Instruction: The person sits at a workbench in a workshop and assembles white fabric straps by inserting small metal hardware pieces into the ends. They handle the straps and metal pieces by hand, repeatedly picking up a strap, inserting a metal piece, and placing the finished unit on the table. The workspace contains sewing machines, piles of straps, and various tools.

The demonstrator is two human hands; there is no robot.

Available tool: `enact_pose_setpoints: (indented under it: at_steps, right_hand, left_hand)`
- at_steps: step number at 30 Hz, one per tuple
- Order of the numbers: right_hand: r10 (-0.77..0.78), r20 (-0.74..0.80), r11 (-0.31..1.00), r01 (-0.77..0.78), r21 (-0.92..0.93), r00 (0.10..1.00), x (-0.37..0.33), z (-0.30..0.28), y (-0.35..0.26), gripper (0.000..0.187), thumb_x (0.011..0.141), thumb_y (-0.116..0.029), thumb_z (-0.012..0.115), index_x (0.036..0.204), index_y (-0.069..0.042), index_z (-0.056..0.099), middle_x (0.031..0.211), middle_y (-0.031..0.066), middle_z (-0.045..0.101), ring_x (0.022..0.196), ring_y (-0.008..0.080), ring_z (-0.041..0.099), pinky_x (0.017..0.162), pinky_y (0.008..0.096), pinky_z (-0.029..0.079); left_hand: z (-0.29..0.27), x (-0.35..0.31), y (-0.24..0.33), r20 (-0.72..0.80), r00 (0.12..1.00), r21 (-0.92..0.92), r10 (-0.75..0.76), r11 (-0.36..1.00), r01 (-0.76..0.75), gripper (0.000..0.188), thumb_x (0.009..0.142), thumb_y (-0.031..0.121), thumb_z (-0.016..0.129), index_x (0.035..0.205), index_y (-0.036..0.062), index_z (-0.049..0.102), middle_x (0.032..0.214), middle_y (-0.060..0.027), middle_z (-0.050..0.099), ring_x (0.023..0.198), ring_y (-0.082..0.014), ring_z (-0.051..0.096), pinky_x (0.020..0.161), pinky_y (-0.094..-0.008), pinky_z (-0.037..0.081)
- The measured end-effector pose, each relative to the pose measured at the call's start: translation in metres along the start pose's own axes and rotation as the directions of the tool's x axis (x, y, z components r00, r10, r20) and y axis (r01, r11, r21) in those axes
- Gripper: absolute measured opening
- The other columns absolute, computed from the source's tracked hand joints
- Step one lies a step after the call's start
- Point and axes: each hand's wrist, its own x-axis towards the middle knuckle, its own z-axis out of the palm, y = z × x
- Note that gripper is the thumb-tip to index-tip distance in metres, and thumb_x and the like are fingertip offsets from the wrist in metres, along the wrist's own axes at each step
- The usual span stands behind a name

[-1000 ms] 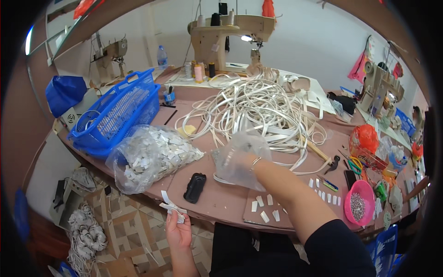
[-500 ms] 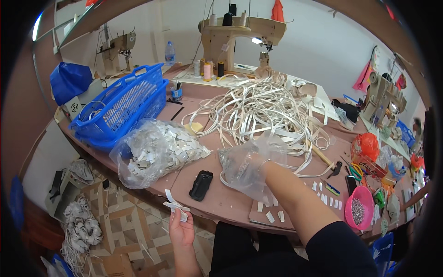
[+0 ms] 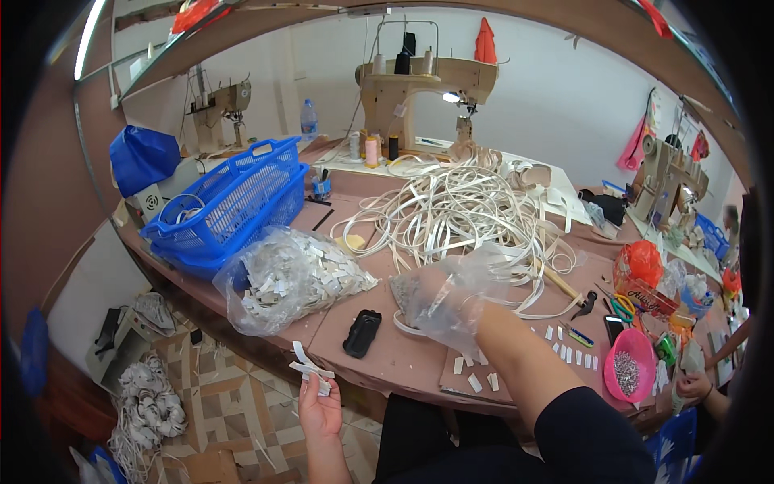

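Several short white strips (image 3: 303,365) stick out from between the pinched thumb and fingers of my left hand (image 3: 321,407), held up in front of the table's front edge. My right hand (image 3: 439,289) reaches into a clear plastic bag (image 3: 451,316) on the table, with small greyish bits at its far left end. The cloudy plastic hides the fingers of that hand. Left of this bag lies a black oblong case (image 3: 362,334). Beyond the case, another clear bag (image 3: 300,274) is full of small white cut pieces.
A tangled heap of white straps (image 3: 459,206) covers the table's middle, below a sewing machine (image 3: 427,81). Blue baskets (image 3: 234,210) stand at the left. To the right are a hammer (image 3: 586,304), small white tabs (image 3: 567,353), a pink bowl (image 3: 630,339) of metal bits and another person's hand (image 3: 693,387).
The whole view has shifted slightly. My right hand has stayed inside the bag, and my left still pinches the strips. Another person's hand now shows at the right edge.
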Motion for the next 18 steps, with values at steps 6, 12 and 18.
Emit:
enact_pose_setpoints:
  at_steps: [6, 12, 18]
  right_hand:
    - [0.292, -0.178, 0.956, -0.287, 0.057, 0.94, -0.001, -0.003, 0.036, 0.029, 0.066, -0.012, 0.064, 0.094, -0.005, 0.059, 0.078, 0.0079, 0.061, 0.07, 0.0188, 0.058, 0.066, 0.0314, 0.047]
    - [0.452, 0.049, 0.296, -0.202, 0.934, 0.89, -0.063, -0.014, 0.022, 0.014, 0.071, -0.003, 0.057, 0.085, -0.004, 0.055, 0.075, 0.0064, 0.056, 0.066, 0.0154, 0.057, 0.052, 0.03, 0.047]
    - [0.476, 0.135, -0.203, -0.041, 0.978, 0.869, -0.105, -0.02, 0.024, 0.019, 0.071, 0.004, 0.053, 0.078, -0.013, 0.047, 0.076, 0.0033, 0.051, 0.06, 0.0188, 0.052, 0.037, 0.0211, 0.036]
  left_hand:
    - [0.007, -0.002, -0.007, 0.022, 0.999, -0.001, -0.026, 1.0, 0.026, 0.013, 0.084, 0.008, 0.053, 0.096, 0.0044, 0.052, 0.089, -0.005, 0.058, 0.078, -0.0147, 0.056, 0.07, -0.026, 0.048]
    - [0.01, 0.001, -0.023, 0.055, 0.995, 0.016, -0.078, 0.997, 0.077, 0.012, 0.083, 0.008, 0.054, 0.095, 0.0044, 0.053, 0.088, -0.0043, 0.058, 0.077, -0.0142, 0.056, 0.07, -0.0255, 0.048]
    - [0.026, -0.001, -0.037, 0.073, 0.99, 0.054, -0.119, 0.992, 0.115, 0.012, 0.083, 0.008, 0.054, 0.094, 0.0042, 0.053, 0.087, -0.0037, 0.058, 0.077, -0.0132, 0.056, 0.07, -0.0252, 0.049]
